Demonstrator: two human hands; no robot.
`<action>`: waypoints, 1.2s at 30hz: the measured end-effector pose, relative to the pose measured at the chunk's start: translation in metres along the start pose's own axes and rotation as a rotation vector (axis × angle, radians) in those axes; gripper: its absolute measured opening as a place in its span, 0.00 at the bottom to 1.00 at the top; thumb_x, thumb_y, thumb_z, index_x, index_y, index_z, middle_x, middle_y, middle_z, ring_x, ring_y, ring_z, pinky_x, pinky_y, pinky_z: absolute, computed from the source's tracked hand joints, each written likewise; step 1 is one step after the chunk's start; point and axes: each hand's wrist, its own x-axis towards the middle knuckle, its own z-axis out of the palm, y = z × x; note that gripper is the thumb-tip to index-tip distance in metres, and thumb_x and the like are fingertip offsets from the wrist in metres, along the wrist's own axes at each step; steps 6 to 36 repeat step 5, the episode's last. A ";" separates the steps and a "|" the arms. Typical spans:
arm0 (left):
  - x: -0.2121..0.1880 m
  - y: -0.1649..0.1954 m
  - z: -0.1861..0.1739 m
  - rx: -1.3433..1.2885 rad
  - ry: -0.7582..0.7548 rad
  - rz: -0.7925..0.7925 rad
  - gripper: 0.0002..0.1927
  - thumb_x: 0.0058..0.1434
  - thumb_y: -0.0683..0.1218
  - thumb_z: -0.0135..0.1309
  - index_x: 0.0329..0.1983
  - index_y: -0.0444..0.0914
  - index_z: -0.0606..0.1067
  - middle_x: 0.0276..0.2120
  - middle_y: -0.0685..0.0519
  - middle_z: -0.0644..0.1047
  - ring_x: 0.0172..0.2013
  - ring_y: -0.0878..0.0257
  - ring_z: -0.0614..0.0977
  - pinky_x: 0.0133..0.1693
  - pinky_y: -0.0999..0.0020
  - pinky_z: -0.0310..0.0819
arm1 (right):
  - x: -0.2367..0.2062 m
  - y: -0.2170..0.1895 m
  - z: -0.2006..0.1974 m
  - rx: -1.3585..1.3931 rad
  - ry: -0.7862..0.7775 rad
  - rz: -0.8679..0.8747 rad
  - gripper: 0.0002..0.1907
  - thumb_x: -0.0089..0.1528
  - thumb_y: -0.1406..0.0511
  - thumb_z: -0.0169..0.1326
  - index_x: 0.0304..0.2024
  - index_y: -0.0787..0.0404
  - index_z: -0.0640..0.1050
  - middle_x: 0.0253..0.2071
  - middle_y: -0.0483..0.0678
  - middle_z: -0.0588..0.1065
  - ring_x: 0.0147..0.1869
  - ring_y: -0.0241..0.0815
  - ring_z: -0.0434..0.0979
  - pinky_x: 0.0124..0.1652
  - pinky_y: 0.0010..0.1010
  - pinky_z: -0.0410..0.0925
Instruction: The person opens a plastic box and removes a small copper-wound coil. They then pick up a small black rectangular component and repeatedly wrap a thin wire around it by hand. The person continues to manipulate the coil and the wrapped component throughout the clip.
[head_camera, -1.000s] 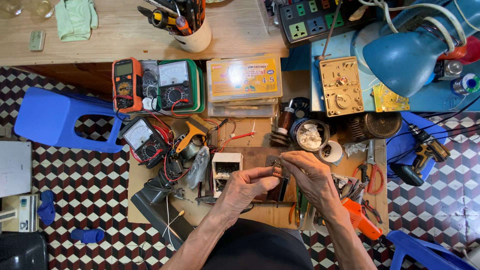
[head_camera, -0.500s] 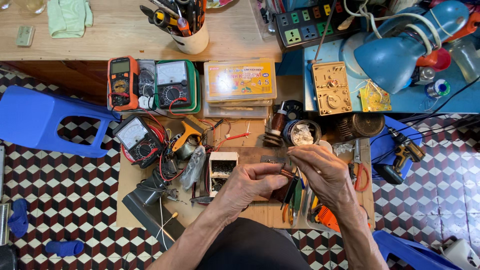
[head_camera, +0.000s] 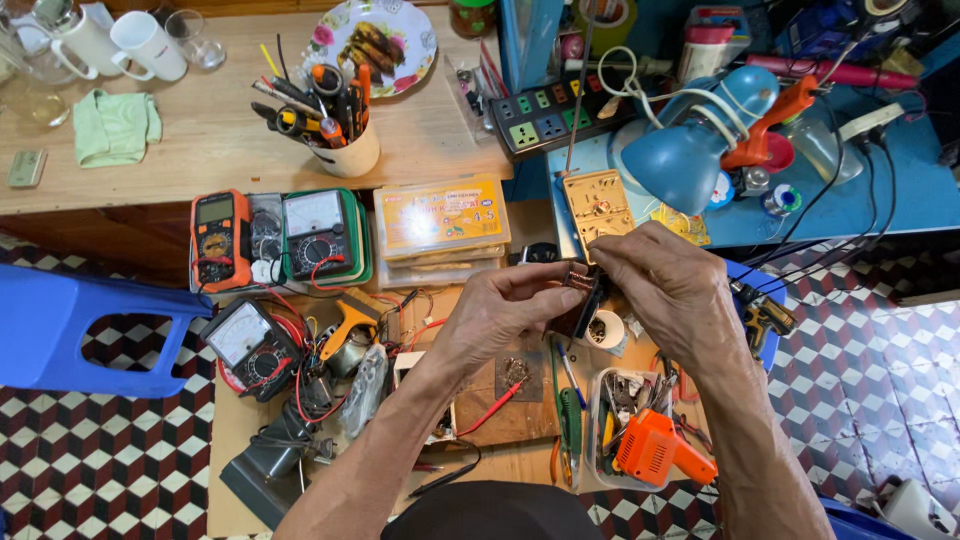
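A long wooden desk (head_camera: 200, 150) runs along the top, with a blue desk (head_camera: 860, 200) beside it on the right. A blue plastic stool (head_camera: 80, 330) stands on the checked floor (head_camera: 100, 470) at the left. A low wooden board (head_camera: 500, 420) in the middle is full of tools.

A blue lamp (head_camera: 690, 150) bends over the blue desk. Just left of it lies a black power strip (head_camera: 550, 120) with green sockets. A flowery plate (head_camera: 375, 40) with food sits at the top, near two white mugs (head_camera: 120, 40) and a green cloth (head_camera: 115, 125).

A flat yellow box (head_camera: 442, 215) with an orange label lies on a stack of clear boxes, right under a cup of tools (head_camera: 335, 130). Left of it sit an orange meter (head_camera: 218, 240) and a green meter (head_camera: 318, 235). An orange drill (head_camera: 660, 450) lies at the bottom right.

The left hand (head_camera: 500, 315) and the right hand (head_camera: 670, 285) meet in the middle, above the board. Both pinch a small dark brown part (head_camera: 582, 290). Each grip is closed tight on it, fingertips touching it from either side.
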 end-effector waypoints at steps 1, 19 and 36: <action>0.004 0.000 0.000 0.004 -0.007 0.020 0.29 0.57 0.52 0.65 0.59 0.33 0.79 0.43 0.53 0.85 0.36 0.70 0.81 0.35 0.76 0.72 | 0.002 0.001 -0.002 -0.007 0.014 -0.004 0.10 0.63 0.71 0.59 0.47 0.66 0.82 0.38 0.48 0.79 0.39 0.37 0.81 0.38 0.27 0.73; 0.015 -0.009 0.002 0.000 -0.019 0.042 0.30 0.56 0.52 0.65 0.60 0.34 0.77 0.45 0.52 0.85 0.41 0.67 0.85 0.41 0.76 0.78 | 0.004 0.008 -0.004 -0.029 0.025 0.016 0.09 0.63 0.71 0.59 0.46 0.66 0.82 0.36 0.48 0.79 0.37 0.37 0.81 0.37 0.27 0.72; 0.015 -0.009 0.002 0.000 -0.019 0.042 0.30 0.56 0.52 0.65 0.60 0.34 0.77 0.45 0.52 0.85 0.41 0.67 0.85 0.41 0.76 0.78 | 0.004 0.008 -0.004 -0.029 0.025 0.016 0.09 0.63 0.71 0.59 0.46 0.66 0.82 0.36 0.48 0.79 0.37 0.37 0.81 0.37 0.27 0.72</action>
